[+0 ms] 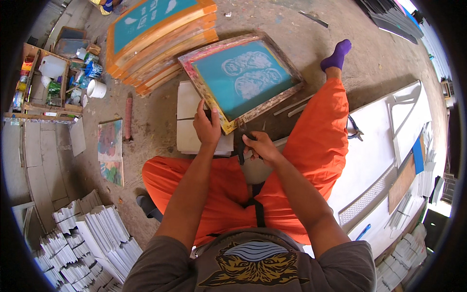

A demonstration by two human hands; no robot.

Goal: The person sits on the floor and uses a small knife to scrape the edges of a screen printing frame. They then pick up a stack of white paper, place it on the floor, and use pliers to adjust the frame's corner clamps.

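Observation:
In front of my knees a wooden screen-printing frame [291,91] with blue-green mesh and pale printed shapes is tilted, its near corner toward me. My left hand [207,125] grips its left edge near that corner, fingers along the outer side and thumb toward the front. Dark-handled pliers [241,141] are held in my right hand [260,147]. Their jaws meet the near corner of the frame; what they pinch there is too small to make out. Under the frame's left side lies a stack of pale boards [187,131].
Orange-edged screen frames [160,56] are piled at the far left. Left of them stand paint containers [53,68] and a white bucket [97,88]. A second pair of pliers [356,130] lies right of my leg on white sheets [372,151]. Paper stacks [104,233] fill the near left.

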